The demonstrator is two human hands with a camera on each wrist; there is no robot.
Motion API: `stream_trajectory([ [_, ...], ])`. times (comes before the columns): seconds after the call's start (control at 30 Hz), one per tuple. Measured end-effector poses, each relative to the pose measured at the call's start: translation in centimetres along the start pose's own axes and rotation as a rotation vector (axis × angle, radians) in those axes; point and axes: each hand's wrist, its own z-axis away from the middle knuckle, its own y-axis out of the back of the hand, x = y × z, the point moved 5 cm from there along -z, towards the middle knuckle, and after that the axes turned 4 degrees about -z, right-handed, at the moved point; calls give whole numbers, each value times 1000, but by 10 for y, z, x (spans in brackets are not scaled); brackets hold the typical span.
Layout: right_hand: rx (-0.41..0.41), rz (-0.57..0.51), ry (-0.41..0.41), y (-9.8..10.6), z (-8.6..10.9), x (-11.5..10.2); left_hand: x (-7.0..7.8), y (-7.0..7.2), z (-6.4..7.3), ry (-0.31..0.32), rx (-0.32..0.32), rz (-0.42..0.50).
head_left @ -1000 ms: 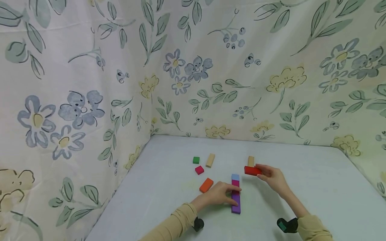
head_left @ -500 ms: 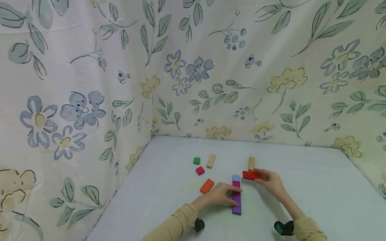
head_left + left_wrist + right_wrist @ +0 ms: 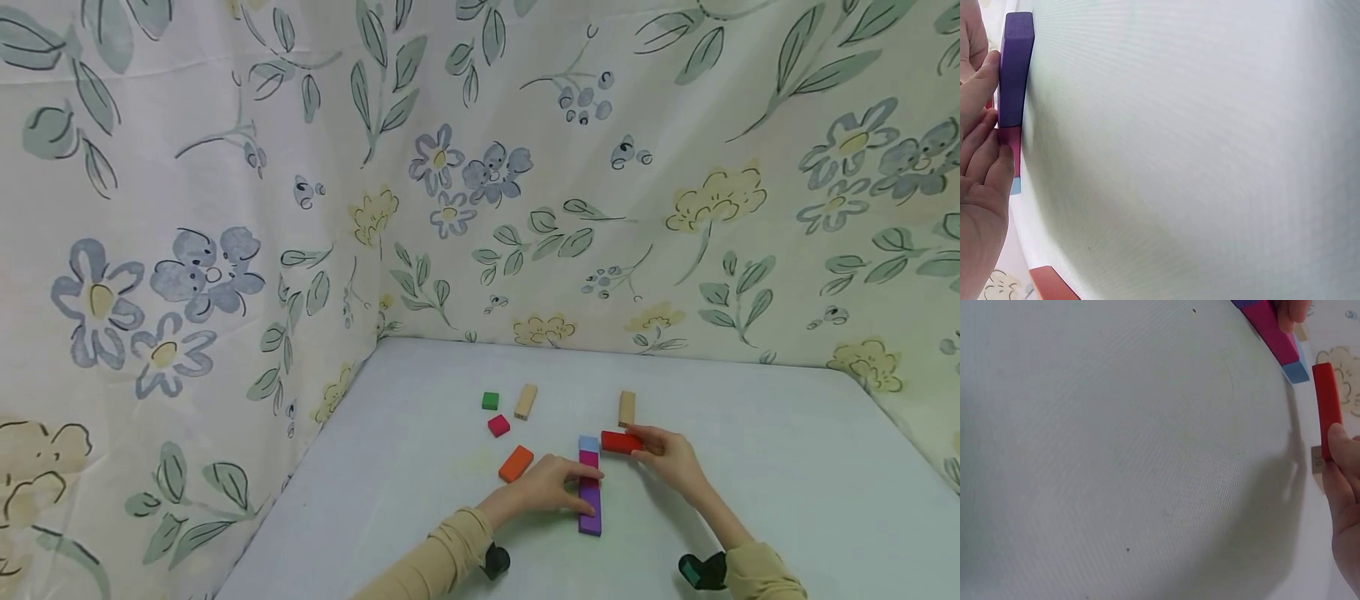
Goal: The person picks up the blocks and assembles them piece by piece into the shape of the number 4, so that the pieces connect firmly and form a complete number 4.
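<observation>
A row of blocks runs away from the person: a long purple block (image 3: 590, 522), then a magenta block (image 3: 589, 459), then a light blue block (image 3: 588, 443) at the far end. My left hand (image 3: 542, 487) lies over this row from the left, thumb on the purple block and fingers on the magenta one. Just right of the light blue end, my right hand (image 3: 670, 460) pinches a red block (image 3: 617, 442) by its right end, thumb against fingers. In the right wrist view the red block (image 3: 1327, 394) stands apart from the light blue block (image 3: 1295, 372).
An orange block (image 3: 516, 464) lies left of the row. Farther back are a green cube (image 3: 491, 401), a pinkish-red cube (image 3: 498, 426) and a plain wooden block (image 3: 526, 402). Another wooden block (image 3: 627, 408) lies behind the red one. Floral cloth (image 3: 562, 167) hangs around the white table (image 3: 420, 392).
My right hand has brought the red block toward the person and slightly left, closer to the light blue end of the row. The left hand stays on the row.
</observation>
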Motion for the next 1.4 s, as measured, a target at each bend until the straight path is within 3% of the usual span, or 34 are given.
stream_trajectory([
  [1.4, 5, 3, -29, -11, 0, 8, 0, 0, 0, -5, 0, 8],
])
